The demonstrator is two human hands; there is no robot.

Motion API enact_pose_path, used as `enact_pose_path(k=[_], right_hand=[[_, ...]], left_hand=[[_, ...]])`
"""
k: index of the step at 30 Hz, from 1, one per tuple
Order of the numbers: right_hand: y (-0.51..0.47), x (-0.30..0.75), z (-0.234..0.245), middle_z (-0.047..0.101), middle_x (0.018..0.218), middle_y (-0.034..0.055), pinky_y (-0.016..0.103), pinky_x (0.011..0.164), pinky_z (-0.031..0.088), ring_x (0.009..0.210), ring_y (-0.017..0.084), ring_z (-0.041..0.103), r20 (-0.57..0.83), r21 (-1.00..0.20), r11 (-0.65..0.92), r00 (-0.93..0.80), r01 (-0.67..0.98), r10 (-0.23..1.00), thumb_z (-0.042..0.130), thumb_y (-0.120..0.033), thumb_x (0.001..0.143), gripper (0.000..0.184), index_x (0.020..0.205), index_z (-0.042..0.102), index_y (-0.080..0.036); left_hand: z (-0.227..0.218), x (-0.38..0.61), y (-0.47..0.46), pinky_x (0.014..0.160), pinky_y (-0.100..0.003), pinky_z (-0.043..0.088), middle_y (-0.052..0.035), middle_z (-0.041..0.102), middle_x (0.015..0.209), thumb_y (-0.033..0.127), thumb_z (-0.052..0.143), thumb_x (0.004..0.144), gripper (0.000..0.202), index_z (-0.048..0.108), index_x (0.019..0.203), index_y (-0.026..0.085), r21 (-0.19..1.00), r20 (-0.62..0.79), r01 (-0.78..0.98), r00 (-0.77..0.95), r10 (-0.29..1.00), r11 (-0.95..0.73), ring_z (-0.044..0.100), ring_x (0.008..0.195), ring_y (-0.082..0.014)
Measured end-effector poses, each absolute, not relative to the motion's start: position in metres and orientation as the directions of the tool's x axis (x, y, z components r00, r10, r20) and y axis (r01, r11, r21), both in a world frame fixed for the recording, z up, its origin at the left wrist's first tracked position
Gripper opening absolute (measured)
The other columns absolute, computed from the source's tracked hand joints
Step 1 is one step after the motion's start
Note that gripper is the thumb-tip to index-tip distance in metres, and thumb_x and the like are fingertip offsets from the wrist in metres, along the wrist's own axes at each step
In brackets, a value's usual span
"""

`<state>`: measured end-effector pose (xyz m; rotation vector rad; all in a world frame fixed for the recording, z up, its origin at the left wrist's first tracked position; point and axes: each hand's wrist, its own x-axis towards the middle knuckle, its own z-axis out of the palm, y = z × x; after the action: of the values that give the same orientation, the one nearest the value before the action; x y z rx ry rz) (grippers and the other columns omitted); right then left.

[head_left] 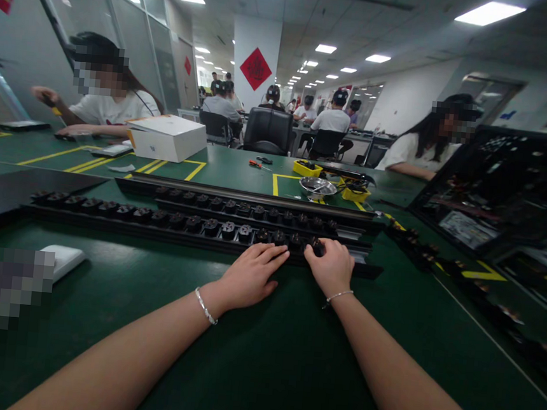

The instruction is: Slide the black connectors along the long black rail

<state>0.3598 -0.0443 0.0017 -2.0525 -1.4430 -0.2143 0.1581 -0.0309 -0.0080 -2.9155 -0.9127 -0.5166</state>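
Lying crosswise in front of the person, the near black rail (198,239) has its long axis running from left to right over the green table (221,366), with a slight slant that brings its right end closer than its left. Along it stands a row of round black sockets (211,227), their tops facing up. The right hand (334,268) pinches the socket (316,248) toward the rail's right end between thumb and fingers. Beside it, the left hand (250,276) grasps nothing; its fingers are stretched out, with their tips at the rail's front edge. Just behind, a second row of sockets (258,212) runs nearly parallel to the first. Beyond that sit a steel bowl (304,186), a yellow tray (300,171) and a screwdriver (255,164), with a white box (163,147) farther left. On the right, a string of dark parts (452,267) slants toward the person, near a large black case (481,178). Co-workers sit at the far left and right.
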Motion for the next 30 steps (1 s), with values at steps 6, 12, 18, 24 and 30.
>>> enact_pose_path(k=[6,12,18,24,30], right_hand=[[-0.0437,0.3621,0.0024,0.065,0.090,0.0064,0.034,0.074,0.033,0.089,0.023,0.052,0.453,-0.386,-0.223,0.394,0.895,0.800,0.052,-0.042,0.075,0.030,0.090,0.066,-0.019],[-0.0445,0.3609,0.0036,0.065,0.088,0.0063,0.035,0.074,0.032,0.087,0.023,0.052,0.444,-0.386,-0.231,0.400,0.893,0.802,0.051,-0.043,0.075,0.031,0.089,0.066,-0.019],[-0.0449,0.3605,0.0038,0.064,0.087,0.0069,0.035,0.074,0.032,0.086,0.023,0.052,0.442,-0.384,-0.237,0.403,0.892,0.801,0.051,-0.043,0.076,0.030,0.088,0.066,-0.019],[-0.0454,0.3603,0.0045,0.063,0.085,0.0065,0.034,0.073,0.032,0.085,0.023,0.051,0.437,-0.384,-0.232,0.397,0.894,0.807,0.051,-0.041,0.076,0.029,0.087,0.066,-0.019],[-0.0448,0.3615,0.0042,0.063,0.082,0.0064,0.034,0.072,0.032,0.082,0.022,0.051,0.450,-0.385,-0.215,0.386,0.898,0.805,0.050,-0.042,0.075,0.029,0.085,0.066,-0.019]], left_hand=[[-0.0082,0.1594,-0.0314,0.110,-0.038,0.025,-0.0034,0.035,0.148,0.032,0.054,0.083,0.065,0.030,0.142,0.022,0.062,0.334,0.560,0.768,0.546,-0.826,0.031,0.132,-0.0231],[-0.0070,0.1585,-0.0319,0.109,-0.039,0.026,-0.0025,0.034,0.148,0.031,0.053,0.083,0.065,0.030,0.142,0.024,0.074,0.328,0.558,0.769,0.548,-0.827,0.031,0.132,-0.0234],[-0.0078,0.1587,-0.0316,0.109,-0.039,0.026,-0.0031,0.035,0.147,0.032,0.054,0.083,0.065,0.030,0.142,0.024,0.069,0.330,0.561,0.768,0.549,-0.825,0.032,0.132,-0.0234],[-0.0071,0.1587,-0.0314,0.109,-0.039,0.026,-0.0025,0.035,0.148,0.032,0.054,0.083,0.064,0.031,0.142,0.023,0.077,0.331,0.559,0.767,0.550,-0.826,0.032,0.131,-0.0242],[-0.0068,0.1588,-0.0319,0.109,-0.040,0.026,-0.0029,0.035,0.148,0.032,0.053,0.083,0.064,0.030,0.142,0.024,0.072,0.334,0.558,0.767,0.548,-0.826,0.032,0.132,-0.0236]])
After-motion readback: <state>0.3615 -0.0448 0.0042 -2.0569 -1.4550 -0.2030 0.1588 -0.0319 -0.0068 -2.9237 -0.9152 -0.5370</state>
